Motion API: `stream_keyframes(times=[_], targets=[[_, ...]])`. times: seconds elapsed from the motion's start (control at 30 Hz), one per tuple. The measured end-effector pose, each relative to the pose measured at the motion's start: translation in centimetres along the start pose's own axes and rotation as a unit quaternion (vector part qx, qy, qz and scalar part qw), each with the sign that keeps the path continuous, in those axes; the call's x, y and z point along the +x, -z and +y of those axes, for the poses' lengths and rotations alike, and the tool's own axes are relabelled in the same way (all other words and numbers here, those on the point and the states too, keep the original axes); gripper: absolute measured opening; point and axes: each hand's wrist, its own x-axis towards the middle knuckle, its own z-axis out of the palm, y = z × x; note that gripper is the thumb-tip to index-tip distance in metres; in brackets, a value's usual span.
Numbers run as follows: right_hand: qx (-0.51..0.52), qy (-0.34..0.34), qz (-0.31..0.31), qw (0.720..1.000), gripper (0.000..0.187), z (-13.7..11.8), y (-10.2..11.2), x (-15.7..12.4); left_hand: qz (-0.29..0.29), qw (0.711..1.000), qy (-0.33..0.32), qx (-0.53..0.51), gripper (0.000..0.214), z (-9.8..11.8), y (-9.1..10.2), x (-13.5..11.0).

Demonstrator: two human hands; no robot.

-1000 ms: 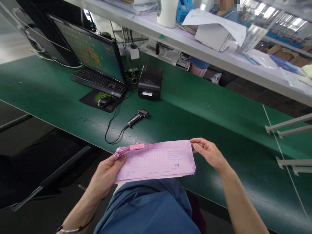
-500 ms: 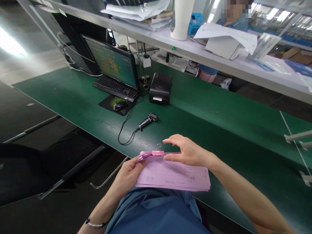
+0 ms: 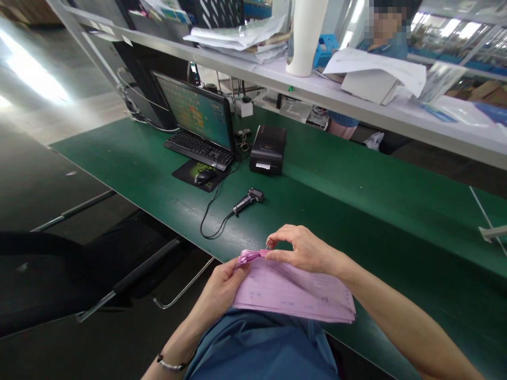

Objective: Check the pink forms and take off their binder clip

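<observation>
A sheaf of pink printed forms (image 3: 293,298) is held at its left end by the left hand's grip (image 3: 225,281), at the green worktop's (image 3: 325,206) near edge. The pink binder clip (image 3: 263,253) on its upper edge is pinched in the right hand's grip (image 3: 307,249).
</observation>
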Motion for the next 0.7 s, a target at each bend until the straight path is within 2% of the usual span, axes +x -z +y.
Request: stream_keyframes(times=[0.13,0.33,0.5,0.7], targets=[[-0.016,0.009,0.057,0.998,0.028,0.1,0.6,-0.5,0.014,1.0,0.002,-0.007,0.04,0.6,-0.2,0.2],[-0.013,-0.003,0.159,0.987,0.023,0.7,2.8,-1.7,0.033,0.998,0.034,-0.046,0.041,0.1,0.2,0.2],[-0.036,-0.012,0.181,0.983,0.024,1.4,3.9,-2.8,0.058,0.994,0.058,-0.076,0.039,0.2,0.3,0.3],[-0.071,-0.014,0.168,0.983,0.025,1.8,3.8,-3.5,0.079,0.991,0.066,-0.081,0.049,0.8,0.1,0.5]])
